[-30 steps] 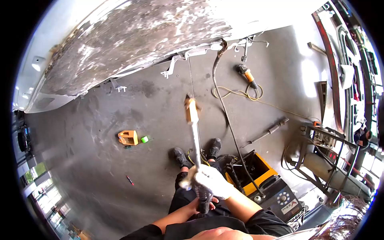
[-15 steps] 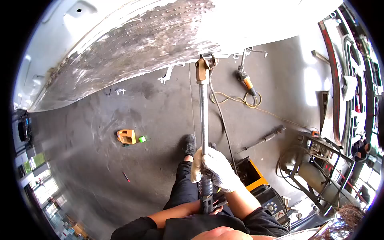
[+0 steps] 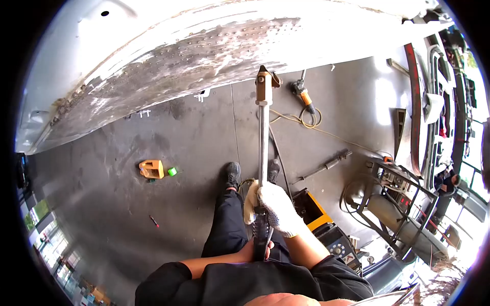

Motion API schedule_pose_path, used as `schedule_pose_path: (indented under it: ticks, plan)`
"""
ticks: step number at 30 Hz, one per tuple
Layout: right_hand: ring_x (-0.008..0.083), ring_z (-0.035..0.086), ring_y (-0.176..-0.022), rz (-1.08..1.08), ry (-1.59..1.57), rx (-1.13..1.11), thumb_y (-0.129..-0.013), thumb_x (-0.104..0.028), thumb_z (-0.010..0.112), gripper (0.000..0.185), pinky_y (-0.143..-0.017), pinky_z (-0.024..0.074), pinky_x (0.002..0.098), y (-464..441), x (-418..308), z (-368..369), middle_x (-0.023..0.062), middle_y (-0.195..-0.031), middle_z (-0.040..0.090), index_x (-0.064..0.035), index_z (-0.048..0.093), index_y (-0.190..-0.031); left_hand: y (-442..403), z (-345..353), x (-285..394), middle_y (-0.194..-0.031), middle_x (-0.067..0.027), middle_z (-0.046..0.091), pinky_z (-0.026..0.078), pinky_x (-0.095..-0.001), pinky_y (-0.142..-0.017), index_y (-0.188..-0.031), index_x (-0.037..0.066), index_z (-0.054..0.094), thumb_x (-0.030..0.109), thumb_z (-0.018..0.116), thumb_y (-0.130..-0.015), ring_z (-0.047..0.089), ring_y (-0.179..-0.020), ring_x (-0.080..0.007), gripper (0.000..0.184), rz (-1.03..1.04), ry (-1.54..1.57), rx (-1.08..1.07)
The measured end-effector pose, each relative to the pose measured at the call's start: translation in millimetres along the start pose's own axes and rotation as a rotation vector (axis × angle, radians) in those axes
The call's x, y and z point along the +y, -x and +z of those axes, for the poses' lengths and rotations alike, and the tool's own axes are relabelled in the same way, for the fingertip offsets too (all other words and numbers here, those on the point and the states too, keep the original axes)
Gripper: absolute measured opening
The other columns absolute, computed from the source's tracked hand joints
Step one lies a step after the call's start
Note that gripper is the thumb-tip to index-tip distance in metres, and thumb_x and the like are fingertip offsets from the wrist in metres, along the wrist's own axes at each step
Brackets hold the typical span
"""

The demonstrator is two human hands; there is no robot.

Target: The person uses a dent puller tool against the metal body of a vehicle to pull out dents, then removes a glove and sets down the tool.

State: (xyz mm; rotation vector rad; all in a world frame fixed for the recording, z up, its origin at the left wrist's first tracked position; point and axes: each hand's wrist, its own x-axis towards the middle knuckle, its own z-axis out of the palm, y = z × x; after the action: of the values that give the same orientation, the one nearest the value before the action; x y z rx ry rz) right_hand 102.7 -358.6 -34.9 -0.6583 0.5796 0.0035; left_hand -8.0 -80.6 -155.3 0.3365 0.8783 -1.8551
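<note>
Fingers clenched, my gloved right hand grips the long tool; my bare left hand, partly hidden, wraps its lower end. Its brass-coloured head overlaps the panel in view, contact unclear. Bumps dot the stripped metal, so work seems underway; what's left doesn't show.

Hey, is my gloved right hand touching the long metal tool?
Touching. The head view shows the gloved right hand wrapped around the long metal tool, near where its silver shaft meets the dark grip.
</note>
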Motion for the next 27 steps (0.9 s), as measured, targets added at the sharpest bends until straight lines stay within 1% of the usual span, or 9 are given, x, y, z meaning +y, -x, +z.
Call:
schedule_pose_path:
  ticks: [2, 4, 7, 10, 20, 23, 25, 26, 27]
  plan:
    - [0.0241, 0.064, -0.065, -0.018, -0.022, -0.048, -0.105, -0.051, 0.066, 0.049, -0.064, 0.0546, 0.0361, -5, 0, -8, 0.0135, -0.072, 0.064, -0.0055, 0.054, -0.088, -4, 16, 3, -0.1, -0.0133, 0.069, 0.06, -0.0359, -0.06, -0.11, 0.007, 0.065, 0.043, 0.057, -0.106, 0.073, -0.068, -0.0235, 0.038, 0.069, -0.052, -0.013]
    - [0.0239, 0.064, -0.065, 0.027, -0.031, -0.017, -0.105, -0.051, 0.065, 0.05, -0.063, 0.0541, 0.0358, -6, -8, -11, 0.0138, -0.072, 0.063, -0.0052, 0.054, -0.088, -3, 38, 1, -0.098, -0.0124, 0.068, 0.06, -0.0358, -0.059, -0.109, 0.007, 0.065, 0.045, 0.056, -0.106, 0.073, -0.067, -0.0242, 0.039, 0.021, 0.058, 0.026]
    - [0.0238, 0.063, -0.065, 0.038, -0.024, -0.03, -0.105, -0.049, 0.065, 0.049, -0.064, 0.0538, 0.0363, -2, -13, -19, 0.014, -0.072, 0.063, -0.0051, 0.054, -0.088, -19, 38, -12, -0.096, -0.0116, 0.068, 0.06, -0.0361, -0.059, -0.107, 0.008, 0.065, 0.049, 0.055, -0.106, 0.073, -0.067, -0.0252, 0.042, 0.105, -0.068, 0.029]
    - [0.0236, 0.063, -0.065, 0.03, 0.0, -0.05, -0.105, -0.049, 0.065, 0.048, -0.064, 0.0537, 0.0362, -1, -18, -26, 0.0137, -0.071, 0.062, -0.0054, 0.054, -0.087, -27, 37, -16, -0.095, -0.0117, 0.067, 0.06, -0.0363, -0.06, -0.106, 0.008, 0.064, 0.05, 0.054, -0.106, 0.072, -0.066, -0.025, 0.043, 0.057, -0.007, 0.042]
    - [0.0233, 0.062, -0.064, 0.066, 0.021, -0.064, -0.105, -0.05, 0.064, 0.049, -0.063, 0.0526, 0.0354, -1, -28, -31, 0.014, -0.071, 0.063, -0.0058, 0.054, -0.086, -41, 51, -19, -0.097, -0.0138, 0.069, 0.06, -0.0343, -0.061, -0.107, 0.007, 0.064, 0.046, 0.058, -0.105, 0.073, -0.067, -0.0239, 0.039, 0.115, 0.04, 0.067]
    - [0.0239, 0.062, -0.063, 0.046, 0.036, -0.072, -0.106, -0.051, 0.063, 0.049, -0.063, 0.0526, 0.0351, 0, -27, -31, 0.0147, -0.071, 0.064, -0.0059, 0.054, -0.087, -34, 66, -11, -0.096, -0.0161, 0.07, 0.06, -0.0354, -0.061, -0.108, 0.007, 0.064, 0.043, 0.059, -0.105, 0.073, -0.067, -0.0247, 0.037, 0.139, -0.153, 0.065]
    - [0.0236, 0.063, -0.063, 0.058, 0.05, -0.069, -0.107, -0.048, 0.062, 0.047, -0.063, 0.053, 0.035, 2, -28, -31, 0.0143, -0.071, 0.064, -0.0051, 0.054, -0.09, -27, 82, -8, -0.092, -0.0165, 0.069, 0.059, -0.0387, -0.06, -0.108, 0.007, 0.065, 0.045, 0.056, -0.106, 0.071, -0.065, -0.0274, 0.038, 0.167, -0.112, 0.183]
    - [0.0233, 0.064, -0.064, 0.065, 0.059, -0.065, -0.108, -0.045, 0.061, 0.044, -0.063, 0.0534, 0.0349, 2, -28, -30, 0.014, -0.072, 0.065, -0.0044, 0.055, -0.092, -32, 68, -12, -0.092, -0.0165, 0.069, 0.059, -0.0387, -0.06, -0.108, 0.007, 0.065, 0.045, 0.056, -0.106, 0.071, -0.065, -0.0274, 0.038, 0.172, -0.111, 0.184]
    - [0.0233, 0.064, -0.064, 0.062, 0.057, -0.069, -0.108, -0.045, 0.061, 0.044, -0.063, 0.0534, 0.0349, 0, -31, -27, 0.014, -0.072, 0.065, -0.0044, 0.055, -0.092, -39, 45, -16, -0.092, -0.0171, 0.069, 0.059, -0.041, -0.064, -0.109, 0.005, 0.064, 0.045, 0.054, -0.106, 0.072, -0.069, -0.0309, 0.042, 0.122, -0.025, 0.05]
